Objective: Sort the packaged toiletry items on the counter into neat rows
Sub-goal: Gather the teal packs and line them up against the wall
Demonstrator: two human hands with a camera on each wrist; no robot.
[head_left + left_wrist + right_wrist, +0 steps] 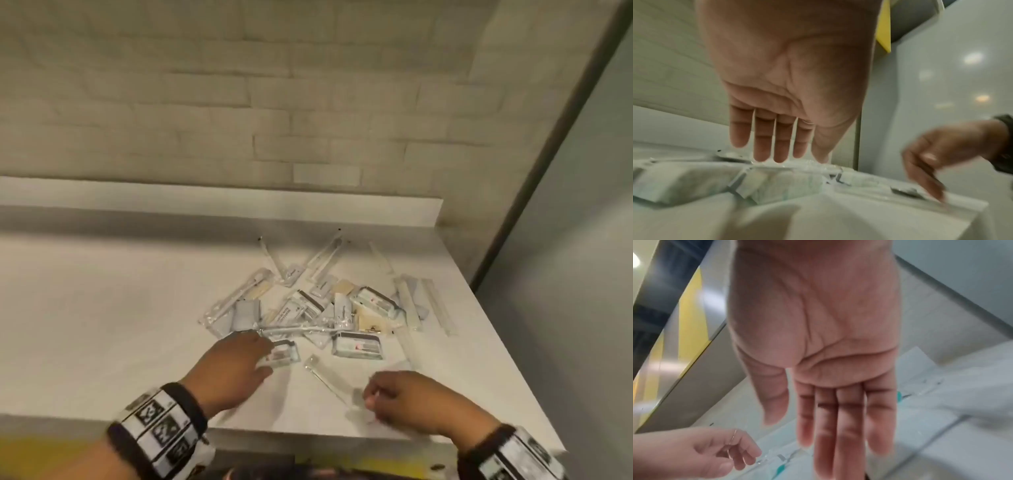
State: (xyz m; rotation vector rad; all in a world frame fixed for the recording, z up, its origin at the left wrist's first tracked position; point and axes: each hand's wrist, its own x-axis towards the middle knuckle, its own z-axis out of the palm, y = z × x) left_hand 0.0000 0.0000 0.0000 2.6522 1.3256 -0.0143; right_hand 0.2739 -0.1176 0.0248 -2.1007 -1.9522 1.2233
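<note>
Counter (102,308): packets (308,308) heaped centre frame. Left hand (233,366), fingers straight, on the heap's near edge. Right hand (407,397), lower right, fingers straight, empty.

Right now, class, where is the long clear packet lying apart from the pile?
In the head view the long clear packet lies on the counter between both hands, just in front of the pile.
</note>
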